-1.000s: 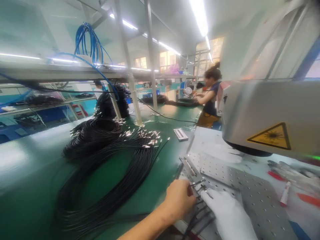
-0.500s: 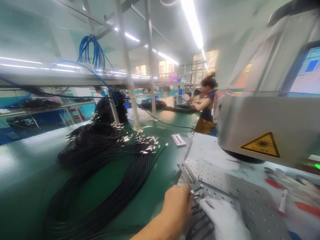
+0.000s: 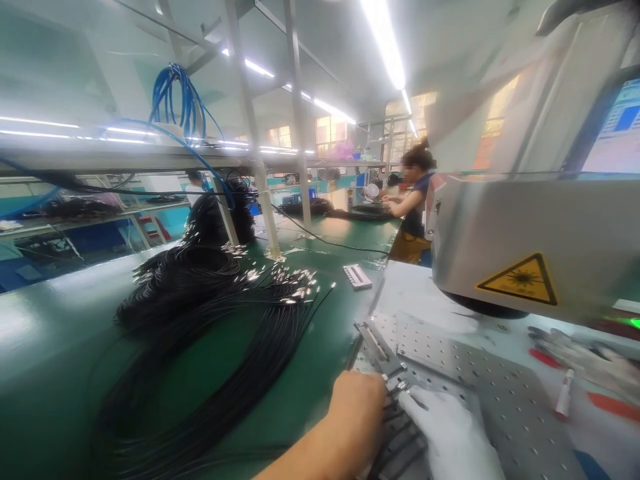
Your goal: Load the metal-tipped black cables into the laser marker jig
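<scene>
My bare left hand (image 3: 359, 407) is closed at the left edge of a metal fixture (image 3: 373, 340); its fingertips are turned away, so what they hold is hidden. Close beside it, my right hand (image 3: 453, 430) in a white glove has thumb and finger pinched at a black cable (image 3: 397, 427) with a shiny metal end. Several such cables run down between the two hands. The fixture lies on a perforated metal plate (image 3: 500, 387).
A laser machine head (image 3: 530, 233) with a yellow warning label overhangs the plate. Black cable bundles (image 3: 240, 373) with metal tips cover the green table (image 3: 40, 347). A white slotted piece (image 3: 357, 277), a marker (image 3: 565, 393) and gloves (image 3: 595, 363) lie around. Another person (image 3: 417, 200) works farther back.
My view has shifted slightly. Both hands stay at the fixture, with only small finger movements around the metal cable ends.
</scene>
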A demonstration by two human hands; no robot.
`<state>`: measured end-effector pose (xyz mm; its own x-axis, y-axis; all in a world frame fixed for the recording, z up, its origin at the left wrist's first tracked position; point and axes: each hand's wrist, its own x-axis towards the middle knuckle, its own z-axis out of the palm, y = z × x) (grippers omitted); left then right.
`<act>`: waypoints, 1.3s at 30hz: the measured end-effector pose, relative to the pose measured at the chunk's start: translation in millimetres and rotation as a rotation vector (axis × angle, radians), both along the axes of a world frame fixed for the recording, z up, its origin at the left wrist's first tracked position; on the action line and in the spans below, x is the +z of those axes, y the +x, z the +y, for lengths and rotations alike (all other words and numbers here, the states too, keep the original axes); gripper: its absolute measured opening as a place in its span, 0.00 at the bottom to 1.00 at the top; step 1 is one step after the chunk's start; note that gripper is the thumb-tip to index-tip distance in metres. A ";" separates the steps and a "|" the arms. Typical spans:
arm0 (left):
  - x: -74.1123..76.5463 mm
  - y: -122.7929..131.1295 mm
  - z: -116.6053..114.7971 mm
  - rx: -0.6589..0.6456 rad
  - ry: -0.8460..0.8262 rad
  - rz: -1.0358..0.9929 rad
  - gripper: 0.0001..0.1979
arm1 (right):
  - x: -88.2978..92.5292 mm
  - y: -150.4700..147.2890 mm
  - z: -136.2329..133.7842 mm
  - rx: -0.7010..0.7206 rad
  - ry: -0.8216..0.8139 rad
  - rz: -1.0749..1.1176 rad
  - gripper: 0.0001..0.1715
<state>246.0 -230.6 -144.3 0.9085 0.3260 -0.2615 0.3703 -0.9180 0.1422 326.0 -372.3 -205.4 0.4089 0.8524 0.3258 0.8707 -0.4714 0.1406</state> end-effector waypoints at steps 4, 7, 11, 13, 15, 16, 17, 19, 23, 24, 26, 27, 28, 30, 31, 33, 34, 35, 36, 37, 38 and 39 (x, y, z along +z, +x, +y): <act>0.7 1.0 -1.9 -0.003 0.005 0.011 0.14 | -6.2 2.0 0.5 0.013 -0.017 0.014 0.38; 4.2 0.4 -3.3 0.005 -0.020 0.016 0.15 | -11.1 6.1 1.3 0.022 -0.038 0.016 0.40; 10.1 -0.9 -2.1 0.035 -0.073 0.025 0.13 | -13.0 13.2 4.5 0.058 0.028 0.066 0.36; 11.7 -1.1 -0.7 0.046 -0.108 0.035 0.13 | -12.6 15.5 7.6 0.040 0.049 0.106 0.36; 11.0 -1.0 0.7 0.046 -0.126 0.045 0.12 | -12.2 16.3 11.1 0.021 0.029 0.124 0.36; 9.6 -1.0 1.3 0.044 -0.124 0.041 0.12 | -12.2 16.3 12.7 0.019 0.018 0.120 0.37; 7.8 -1.1 1.8 0.042 -0.118 0.035 0.12 | -12.3 16.3 14.1 0.025 0.010 0.110 0.37; 3.4 -1.5 2.8 0.044 -0.103 0.023 0.11 | -12.9 17.8 15.8 0.041 0.014 0.110 0.37; -1.2 -2.8 5.5 0.042 -0.049 -0.078 0.11 | -10.8 32.9 14.9 0.074 0.037 0.403 0.34; -0.9 -3.2 5.8 0.024 -0.025 -0.127 0.11 | -8.9 38.7 13.6 0.107 0.077 0.529 0.32; -0.4 -4.7 5.1 -0.059 0.017 -0.214 0.11 | -3.6 50.2 10.4 0.212 0.174 0.752 0.30; -1.1 -5.6 4.0 -0.127 0.028 -0.240 0.11 | -0.8 55.0 8.9 0.259 0.218 0.827 0.30; -2.9 -6.6 2.4 -0.214 0.027 -0.254 0.11 | 1.6 59.0 7.7 0.289 0.242 0.876 0.31; -10.8 -8.1 -1.6 -0.417 -0.009 -0.273 0.10 | 4.6 63.9 6.7 0.315 0.255 0.918 0.33; -16.8 -8.4 -3.5 -0.517 -0.038 -0.286 0.11 | 4.8 65.0 6.9 0.307 0.263 0.924 0.33; -30.5 -7.9 -6.1 -0.675 -0.090 -0.318 0.16 | 3.0 65.1 7.4 0.286 0.276 0.926 0.33; -36.9 -7.3 -6.7 -0.720 -0.103 -0.334 0.18 | 1.4 64.5 7.6 0.281 0.287 0.928 0.32; -42.1 -6.7 -7.0 -0.742 -0.107 -0.348 0.19 | -0.5 63.6 7.4 0.279 0.299 0.929 0.32; -45.8 -6.0 -7.2 -0.744 -0.103 -0.358 0.19 | -2.4 62.7 7.1 0.285 0.308 0.931 0.32; -47.9 -5.5 -7.5 -0.737 -0.097 -0.362 0.19 | -4.2 61.8 6.6 0.293 0.319 0.933 0.32; -48.4 -4.9 -8.0 -0.728 -0.093 -0.363 0.19 | -5.7 61.1 6.2 0.301 0.329 0.933 0.31; -48.0 -4.3 -9.0 -0.721 -0.090 -0.362 0.20 | -7.0 60.7 6.2 0.302 0.340 0.932 0.31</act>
<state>241.7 -239.6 -192.3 0.9205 -0.3798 0.0918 -0.3907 -0.8928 0.2242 386.8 -366.1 -212.4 0.4062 0.8837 0.2325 0.6547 -0.1040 -0.7487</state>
